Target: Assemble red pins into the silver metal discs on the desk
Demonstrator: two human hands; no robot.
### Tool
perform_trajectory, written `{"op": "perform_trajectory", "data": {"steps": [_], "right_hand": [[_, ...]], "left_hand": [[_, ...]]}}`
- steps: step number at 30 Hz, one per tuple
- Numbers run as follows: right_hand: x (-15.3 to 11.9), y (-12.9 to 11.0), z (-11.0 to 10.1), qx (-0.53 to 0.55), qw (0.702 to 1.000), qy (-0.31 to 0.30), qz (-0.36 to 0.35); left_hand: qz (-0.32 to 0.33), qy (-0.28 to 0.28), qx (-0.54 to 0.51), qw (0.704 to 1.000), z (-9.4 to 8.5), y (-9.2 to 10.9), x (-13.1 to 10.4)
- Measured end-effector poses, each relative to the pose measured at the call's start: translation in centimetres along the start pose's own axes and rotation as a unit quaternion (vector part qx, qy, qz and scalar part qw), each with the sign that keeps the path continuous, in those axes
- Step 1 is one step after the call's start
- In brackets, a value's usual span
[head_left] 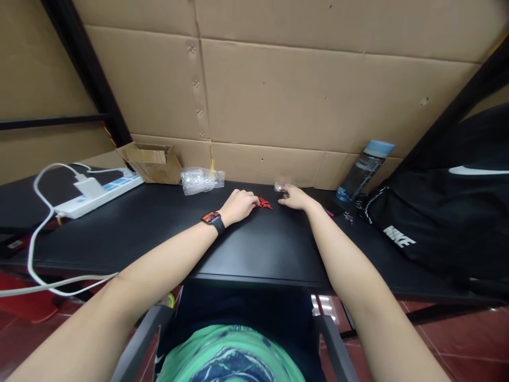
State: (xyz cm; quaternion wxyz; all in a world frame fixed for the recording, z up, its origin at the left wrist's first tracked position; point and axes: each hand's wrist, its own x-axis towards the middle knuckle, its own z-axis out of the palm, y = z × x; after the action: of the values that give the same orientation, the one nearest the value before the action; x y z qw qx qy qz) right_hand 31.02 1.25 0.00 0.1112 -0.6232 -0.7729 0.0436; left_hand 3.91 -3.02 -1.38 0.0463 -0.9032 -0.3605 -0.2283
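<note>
Several small red pieces [264,203] lie in a little pile on the black table [254,249]. My left hand [239,206], with a watch on its wrist, rests just left of the pile, its fingertips at the pile's edge; whether it grips a piece is too small to tell. To the right of the pile, my right hand [294,197] is held over the table with its fingers apart and nothing visible in them. A small clear plastic item [278,187] lies just behind its fingertips.
At the back left are a power strip [103,197], an open cardboard box [159,165] and clear plastic bags [202,181]. A water bottle [362,171], small metallic items [349,217] and a black bag [437,223] are on the right. Cardboard walls the back.
</note>
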Motion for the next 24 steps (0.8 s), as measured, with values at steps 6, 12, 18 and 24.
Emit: {"op": "perform_trajectory", "data": {"steps": [6, 12, 18, 24], "right_hand": [[-1.0, 0.2, -1.3, 0.009, 1.0, 0.01, -0.006], [-1.0, 0.9, -1.3, 0.033, 0.999, 0.023, -0.006], [-0.7, 2.2, -1.0, 0.073, 0.996, 0.04, -0.028], [-0.5, 2.1, -1.1, 0.086, 0.992, 0.087, -0.027]], "left_hand": [[-0.01, 0.042, -0.006, 0.999, -0.1, 0.4, 0.3], [-0.009, 0.049, -0.05, 0.998, -0.2, 0.0, 0.3], [-0.002, 0.056, -0.127, 0.99, 0.5, 0.0, 0.5], [-0.001, 0.043, -0.127, 0.991, 0.3, 0.2, 0.4]]}}
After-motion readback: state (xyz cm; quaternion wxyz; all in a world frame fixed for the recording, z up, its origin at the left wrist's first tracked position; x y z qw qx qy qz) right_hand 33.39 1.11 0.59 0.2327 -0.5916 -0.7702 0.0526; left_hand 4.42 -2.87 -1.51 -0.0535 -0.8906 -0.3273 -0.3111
